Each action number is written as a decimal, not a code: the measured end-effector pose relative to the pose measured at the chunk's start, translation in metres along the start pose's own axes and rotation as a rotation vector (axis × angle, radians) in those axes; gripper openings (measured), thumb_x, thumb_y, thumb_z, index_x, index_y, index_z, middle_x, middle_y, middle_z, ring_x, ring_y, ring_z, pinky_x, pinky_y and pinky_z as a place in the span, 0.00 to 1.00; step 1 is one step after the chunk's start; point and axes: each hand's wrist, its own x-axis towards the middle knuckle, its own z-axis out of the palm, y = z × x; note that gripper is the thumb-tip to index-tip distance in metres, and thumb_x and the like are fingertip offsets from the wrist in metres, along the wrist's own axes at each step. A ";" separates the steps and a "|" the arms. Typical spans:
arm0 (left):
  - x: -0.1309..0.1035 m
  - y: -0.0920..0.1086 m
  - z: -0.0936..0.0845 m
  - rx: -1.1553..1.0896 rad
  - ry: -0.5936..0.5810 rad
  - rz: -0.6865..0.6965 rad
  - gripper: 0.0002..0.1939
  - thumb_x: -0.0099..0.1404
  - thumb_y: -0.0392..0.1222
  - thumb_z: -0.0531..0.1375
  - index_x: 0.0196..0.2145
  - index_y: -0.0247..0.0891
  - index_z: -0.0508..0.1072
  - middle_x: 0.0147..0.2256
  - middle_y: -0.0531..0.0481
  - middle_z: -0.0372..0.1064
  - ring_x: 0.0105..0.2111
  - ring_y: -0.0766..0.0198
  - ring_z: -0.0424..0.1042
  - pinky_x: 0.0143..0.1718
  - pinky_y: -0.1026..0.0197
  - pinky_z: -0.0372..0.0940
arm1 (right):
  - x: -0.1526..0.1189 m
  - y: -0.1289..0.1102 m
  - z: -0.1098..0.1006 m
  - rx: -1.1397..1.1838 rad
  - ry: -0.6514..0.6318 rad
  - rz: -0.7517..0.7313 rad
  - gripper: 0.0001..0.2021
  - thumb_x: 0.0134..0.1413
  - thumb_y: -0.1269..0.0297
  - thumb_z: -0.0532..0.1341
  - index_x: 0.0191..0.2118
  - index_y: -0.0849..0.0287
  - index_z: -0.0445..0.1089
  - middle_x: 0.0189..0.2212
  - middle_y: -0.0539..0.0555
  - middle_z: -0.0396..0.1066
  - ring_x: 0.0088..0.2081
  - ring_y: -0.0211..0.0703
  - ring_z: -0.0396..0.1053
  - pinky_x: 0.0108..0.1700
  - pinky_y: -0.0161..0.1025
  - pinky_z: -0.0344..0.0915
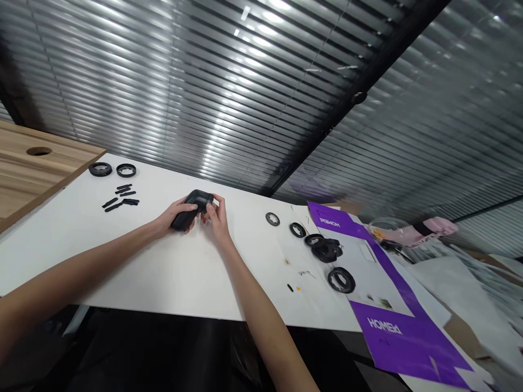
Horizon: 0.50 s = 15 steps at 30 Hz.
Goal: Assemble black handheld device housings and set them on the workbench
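Observation:
A black handheld device (191,209), with a thick handle and an angled head, is held just above the white table. Around its handle, at the lower left, my left hand (178,213) is closed, thumb on top. My right hand (216,215) grips the head end at the right, with thumb and fingers pressed on it. Several small black strips (122,197) lie to the left of my hands. Behind them are black rings (126,170). A flat dark ring (272,219) lies to the right of my right hand.
More black rings (341,280) and parts sit at the right, some on a purple and white sheet (379,321). A wooden board (41,169) covers the left corner. Plastic bags (469,294) are piled far right. A corrugated metal wall (196,87) stands behind the white table (163,277).

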 end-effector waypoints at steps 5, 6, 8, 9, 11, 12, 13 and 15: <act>0.000 0.004 0.004 0.008 0.029 -0.011 0.24 0.54 0.54 0.72 0.39 0.37 0.69 0.29 0.49 0.71 0.19 0.62 0.70 0.13 0.61 0.62 | 0.002 -0.003 0.002 0.076 -0.008 0.092 0.25 0.57 0.38 0.64 0.50 0.50 0.63 0.23 0.44 0.72 0.22 0.38 0.68 0.26 0.36 0.63; 0.000 0.004 0.004 0.004 0.034 -0.010 0.25 0.54 0.55 0.72 0.38 0.37 0.68 0.29 0.49 0.71 0.19 0.62 0.70 0.13 0.62 0.62 | 0.002 -0.003 0.002 0.085 -0.012 0.113 0.26 0.57 0.37 0.63 0.50 0.50 0.63 0.22 0.44 0.71 0.21 0.39 0.68 0.24 0.35 0.62; 0.001 0.004 0.004 -0.005 0.037 -0.012 0.26 0.54 0.58 0.72 0.38 0.37 0.69 0.29 0.48 0.72 0.18 0.62 0.70 0.13 0.62 0.62 | 0.002 -0.004 0.001 0.083 -0.015 0.143 0.26 0.56 0.36 0.64 0.49 0.50 0.63 0.21 0.43 0.70 0.20 0.39 0.68 0.23 0.35 0.61; 0.002 0.003 0.003 -0.005 0.030 -0.028 0.27 0.54 0.61 0.71 0.37 0.37 0.69 0.28 0.48 0.72 0.18 0.62 0.70 0.13 0.62 0.62 | 0.002 -0.004 0.001 0.075 -0.012 0.150 0.26 0.56 0.35 0.64 0.49 0.50 0.63 0.21 0.43 0.70 0.20 0.39 0.68 0.23 0.34 0.61; 0.003 0.001 0.000 0.005 0.004 -0.086 0.30 0.56 0.67 0.68 0.35 0.35 0.71 0.25 0.46 0.71 0.18 0.60 0.70 0.14 0.61 0.63 | 0.002 -0.004 0.000 0.055 -0.005 0.153 0.26 0.56 0.35 0.64 0.48 0.49 0.63 0.21 0.42 0.68 0.19 0.38 0.66 0.22 0.34 0.60; 0.004 0.000 -0.001 0.012 -0.009 -0.114 0.32 0.57 0.70 0.65 0.33 0.34 0.72 0.23 0.45 0.71 0.17 0.59 0.70 0.14 0.60 0.63 | 0.002 -0.005 0.000 0.042 -0.003 0.148 0.25 0.56 0.36 0.63 0.47 0.49 0.63 0.20 0.42 0.67 0.19 0.37 0.64 0.22 0.34 0.59; 0.005 -0.001 -0.003 0.016 -0.016 -0.133 0.33 0.58 0.72 0.63 0.32 0.33 0.73 0.22 0.44 0.70 0.17 0.59 0.70 0.15 0.60 0.64 | 0.002 -0.005 0.000 0.027 -0.001 0.135 0.24 0.57 0.36 0.63 0.47 0.49 0.63 0.20 0.41 0.66 0.19 0.36 0.63 0.23 0.35 0.59; 0.006 -0.002 -0.005 0.011 -0.009 -0.130 0.33 0.59 0.72 0.62 0.31 0.32 0.74 0.23 0.44 0.70 0.17 0.59 0.70 0.15 0.59 0.64 | 0.001 -0.006 0.000 -0.007 -0.002 0.079 0.23 0.58 0.38 0.63 0.47 0.50 0.63 0.21 0.41 0.64 0.20 0.36 0.62 0.25 0.35 0.59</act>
